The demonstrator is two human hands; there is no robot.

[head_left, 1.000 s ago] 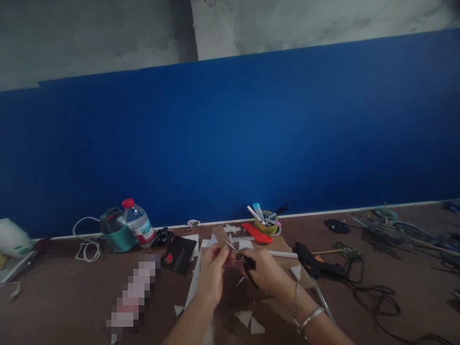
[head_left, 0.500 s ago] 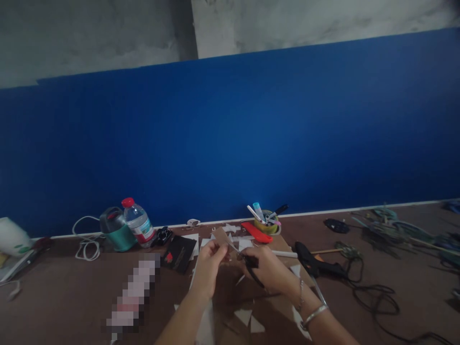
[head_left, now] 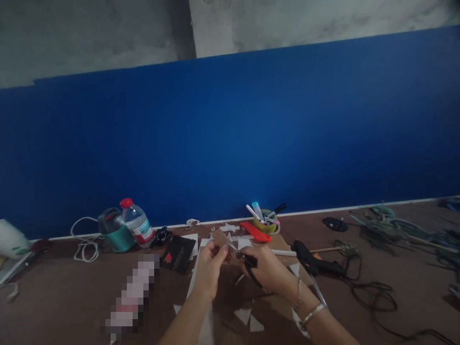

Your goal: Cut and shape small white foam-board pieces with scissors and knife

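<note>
My left hand (head_left: 212,261) is closed, pinching a small piece of brown cardboard (head_left: 220,236) whose corner sticks up above the fingers. My right hand (head_left: 268,268) is wrapped round a pair of dark-handled scissors (head_left: 253,274). The scissor blades point up and left at the cardboard's edge; I cannot make out whether they touch it. Below the hands, pale triangular cut pieces (head_left: 243,316) lie on the brown work surface. More white scraps (head_left: 245,243) lie just behind the fingers.
A pen holder (head_left: 266,221) with several pens and a red-orange object (head_left: 256,232) stand behind. A black glue gun (head_left: 318,261) with a trailing cord lies right. On the left are a water bottle (head_left: 138,223), a teal-based container (head_left: 117,232) and a black card (head_left: 178,254).
Both hands keep nearly the same position and grip. The whole view has shifted very slightly.
</note>
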